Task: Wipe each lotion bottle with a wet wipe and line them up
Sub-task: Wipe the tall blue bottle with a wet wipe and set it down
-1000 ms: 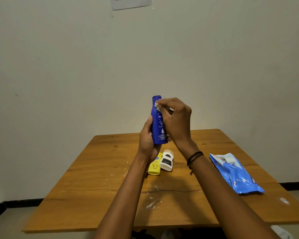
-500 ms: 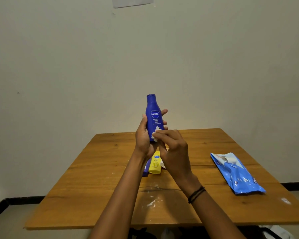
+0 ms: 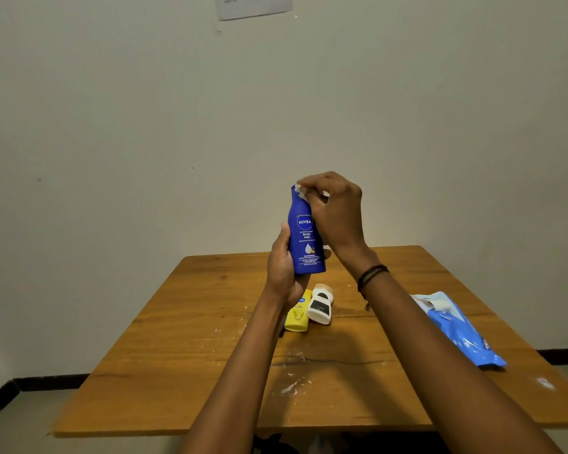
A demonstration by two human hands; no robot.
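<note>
My left hand [image 3: 282,273] grips the lower part of a blue lotion bottle [image 3: 305,237] and holds it upright above the wooden table [image 3: 184,348]. My right hand [image 3: 335,211] presses a white wet wipe [image 3: 301,191] against the bottle's cap and neck, covering the top. Below my hands, a yellow lotion bottle [image 3: 297,314] and a white lotion bottle [image 3: 320,304] lie side by side on the table. Part of the yellow bottle is hidden behind my left wrist.
A blue pack of wet wipes [image 3: 459,329] lies at the right side of the table with its flap open. White smears [image 3: 292,385] mark the tabletop near the front. A plain wall with a paper sheet [image 3: 253,6] stands behind the table.
My right hand slid the wipe from the bottle's lower body up to its cap. The left hand kept its hold on the bottle.
</note>
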